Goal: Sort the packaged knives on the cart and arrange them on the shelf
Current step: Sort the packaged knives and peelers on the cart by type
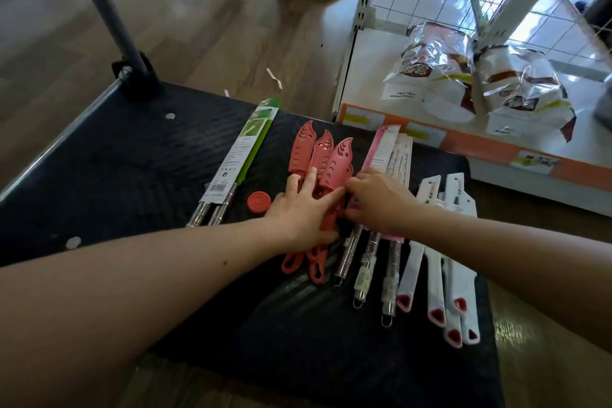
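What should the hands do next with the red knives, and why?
Probably squeeze the red knives into one tidy bunch. The left hand and right hand both touch them, and they lie fanned and overlapping, while the green packs, pink packs and white-handled knives sit in separate groups.
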Motion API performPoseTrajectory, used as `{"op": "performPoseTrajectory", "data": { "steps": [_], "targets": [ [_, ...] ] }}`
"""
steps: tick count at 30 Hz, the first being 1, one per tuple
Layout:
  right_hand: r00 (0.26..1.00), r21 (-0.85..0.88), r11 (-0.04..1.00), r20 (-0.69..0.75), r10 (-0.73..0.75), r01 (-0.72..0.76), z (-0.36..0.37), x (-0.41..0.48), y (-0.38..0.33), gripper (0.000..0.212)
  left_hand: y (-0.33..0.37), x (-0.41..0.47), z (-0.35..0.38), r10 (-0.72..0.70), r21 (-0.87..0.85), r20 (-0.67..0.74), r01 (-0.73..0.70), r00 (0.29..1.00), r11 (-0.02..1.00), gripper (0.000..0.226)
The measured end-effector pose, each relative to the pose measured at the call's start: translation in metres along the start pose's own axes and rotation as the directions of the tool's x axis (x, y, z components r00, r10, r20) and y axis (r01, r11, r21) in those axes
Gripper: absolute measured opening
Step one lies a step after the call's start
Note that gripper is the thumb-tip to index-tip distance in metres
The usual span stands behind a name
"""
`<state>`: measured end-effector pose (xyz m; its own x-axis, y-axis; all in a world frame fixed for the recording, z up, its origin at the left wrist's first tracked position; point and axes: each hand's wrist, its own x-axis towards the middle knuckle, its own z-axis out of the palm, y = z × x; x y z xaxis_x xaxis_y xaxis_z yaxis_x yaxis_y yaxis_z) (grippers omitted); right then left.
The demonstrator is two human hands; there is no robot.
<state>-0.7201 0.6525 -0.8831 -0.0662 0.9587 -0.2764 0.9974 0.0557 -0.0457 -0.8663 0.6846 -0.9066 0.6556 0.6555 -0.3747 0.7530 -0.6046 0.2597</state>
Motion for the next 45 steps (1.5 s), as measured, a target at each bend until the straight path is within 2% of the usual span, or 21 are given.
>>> {"op": "performPoseTrajectory", "data": {
  "steps": [11, 15, 18, 22, 25, 28, 32, 35, 41, 45],
  "targets": [
    [0.997, -0.021, 0.998, 0.037, -0.066, 0.067, 0.0, 0.021, -0.032, 0.06, -0.038, -0.012, -0.016, -0.093, -0.007, 0.041, 0.093, 0.995, 0.996, 0.083],
    [0.994, -0.019, 0.997, 0.088, -0.069, 0.071, -0.009, 0.021, -0.028, 0.06, -0.042, -0.012, -0.02, -0.114, 0.056, 0.058, 0.11, 0.992, 0.992, 0.081],
    [0.993, 0.039, 0.999, 0.12, -0.003, -0.002, -0.018, 0.009, -0.007, 0.057, -0.033, -0.01, -0.021, -0.116, 0.137, -0.023, 0.118, 0.993, 0.984, 0.079],
    [0.973, 0.086, 0.97, 0.064, 0.221, -0.226, -0.021, -0.011, 0.04, 0.056, -0.013, -0.001, -0.018, -0.052, 0.201, -0.089, 0.069, 0.995, 0.977, 0.076],
    [0.942, 0.095, 0.946, 0.161, 0.294, -0.311, -0.011, -0.024, 0.064, 0.058, 0.006, 0.004, -0.011, 0.019, 0.236, -0.077, -0.001, 0.997, 0.972, 0.076],
    [0.932, 0.071, 0.95, 0.227, 0.281, -0.303, -0.002, -0.028, 0.067, 0.057, 0.024, 0.009, -0.006, 0.129, 0.206, -0.011, -0.124, 0.992, 0.971, 0.078],
    [0.92, 0.008, 0.947, 0.241, 0.309, -0.321, 0.003, -0.025, 0.063, 0.062, 0.034, 0.016, -0.003, 0.18, 0.134, 0.104, -0.193, 0.978, 0.972, 0.077],
    [0.939, 0.019, 0.96, 0.213, 0.27, -0.281, 0.002, -0.026, 0.06, 0.058, 0.035, 0.017, -0.002, 0.174, 0.143, 0.117, -0.19, 0.978, 0.971, 0.076],
    [0.969, -0.066, 0.979, 0.144, 0.201, -0.193, 0.007, -0.023, 0.05, 0.059, 0.028, 0.01, -0.004, 0.15, 0.132, 0.128, -0.167, 0.98, 0.977, 0.078],
    [0.979, -0.038, 0.985, 0.117, 0.169, -0.166, 0.012, -0.017, 0.041, 0.039, 0.016, 0.008, -0.009, 0.115, 0.174, 0.118, -0.135, 0.986, 0.976, 0.078]
  ]
}}
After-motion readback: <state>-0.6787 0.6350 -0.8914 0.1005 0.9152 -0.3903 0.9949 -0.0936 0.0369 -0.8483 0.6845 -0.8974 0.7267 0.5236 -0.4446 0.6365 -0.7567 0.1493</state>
